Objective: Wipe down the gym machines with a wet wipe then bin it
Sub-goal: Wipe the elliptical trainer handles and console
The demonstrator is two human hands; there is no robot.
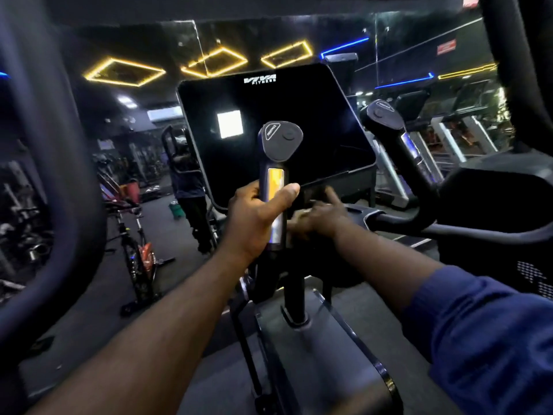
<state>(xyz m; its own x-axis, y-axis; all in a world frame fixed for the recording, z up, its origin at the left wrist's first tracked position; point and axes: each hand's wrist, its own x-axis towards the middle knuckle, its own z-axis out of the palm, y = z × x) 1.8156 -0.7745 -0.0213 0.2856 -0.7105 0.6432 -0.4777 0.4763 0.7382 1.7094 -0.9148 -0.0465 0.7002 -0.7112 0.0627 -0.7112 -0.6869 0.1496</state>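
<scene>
Black handle (276, 187) with a silver strip, wrapped tight in the left grip (257, 218), thumb across the front. Just below the dark console (269, 115), the right grip (324, 212), blurred, over a pale wet wipe (300, 216); pinched or merely pressed, impossible to tell.

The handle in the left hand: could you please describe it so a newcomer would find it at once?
Start at the big black console marked VIVA. The handle rises just in front of it, held by the left hand. Unlike its twin to the right, it shows a bright yellow strip.
</scene>
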